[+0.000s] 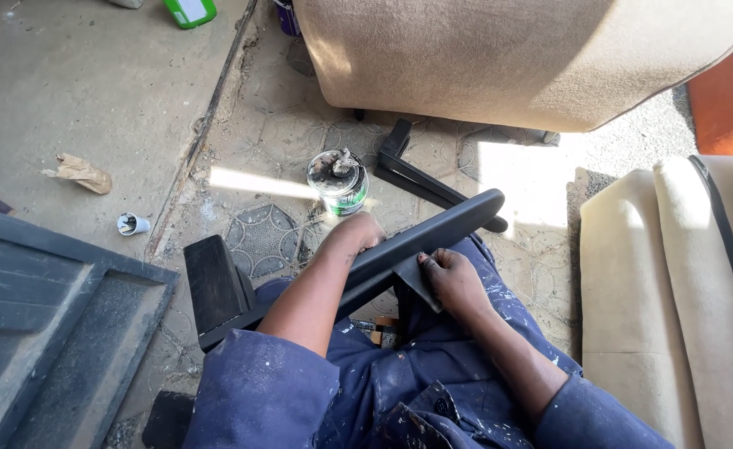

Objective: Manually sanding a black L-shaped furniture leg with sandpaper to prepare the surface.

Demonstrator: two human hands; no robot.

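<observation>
Black chair armrest lying slantwise across the lap, padded end pointing up toward the beige cushion, flat bracket end low at the other side. Left hand draped over the far side of the armrest at its middle, fingers curled out of sight behind it, so grip cannot be told for sure beyond contact. Right hand just below the armrest, fingers closed, pinching a small dark flap of covering hanging off the armrest's underside. Blue paint-flecked overalls under the armrest.

Beyond the armrest, close to the left hand: open glue tin, crusted lid area, standing on patterned floor. Second black armrest piece on the floor just beside the tin, between armrest and beige cushion. Cream seat cushion with a black strap well off to the right of the armrest. Dark grey panel left of the bracket end. Crumpled brown paper, small white cup and green container farther left, well apart from the armrest.
</observation>
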